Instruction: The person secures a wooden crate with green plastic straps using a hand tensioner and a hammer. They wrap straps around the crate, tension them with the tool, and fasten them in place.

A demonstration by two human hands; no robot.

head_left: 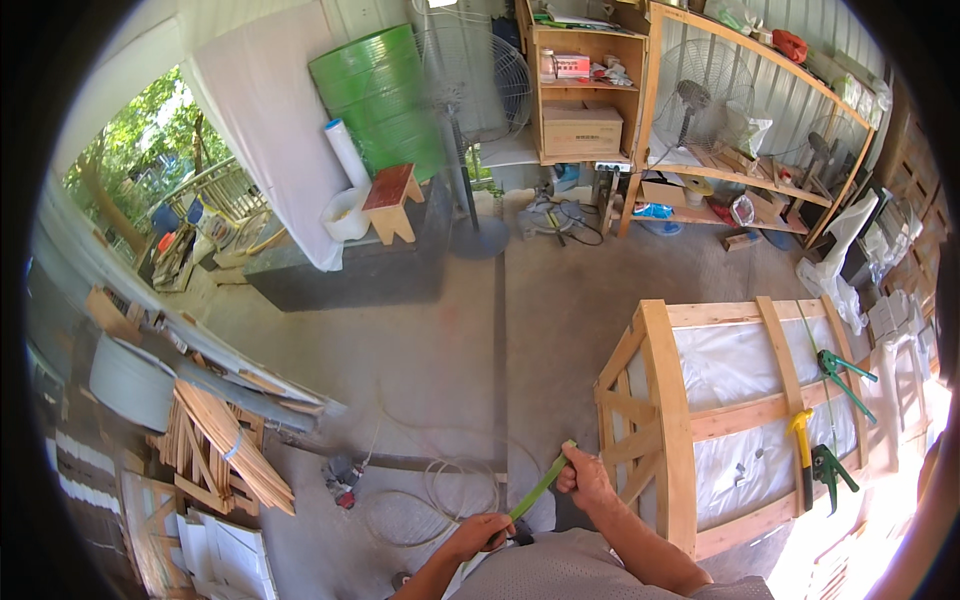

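A flat green strap [538,491] is stretched between my two hands in front of my body. My right hand [586,478] is closed around its upper end, a short tip poking out past the fingers. Lower and to the left, my left hand [480,535] closes on the same strap. Just right of my right hand stands a wooden crate [672,430] with white wrapping showing between its slats. On the crate lie a green strapping tensioner [838,366], a second green hand tool [828,473] and a yellow-headed hammer [802,440]. A thin green strap runs across it.
A pale hose [400,535] coils on the floor to the left, near a small power tool [343,478]. Bundled wood strips [235,440] lie at far left. At the back are a green barrel [380,100], a stool [392,195], a fan [475,235] and shelves [590,95].
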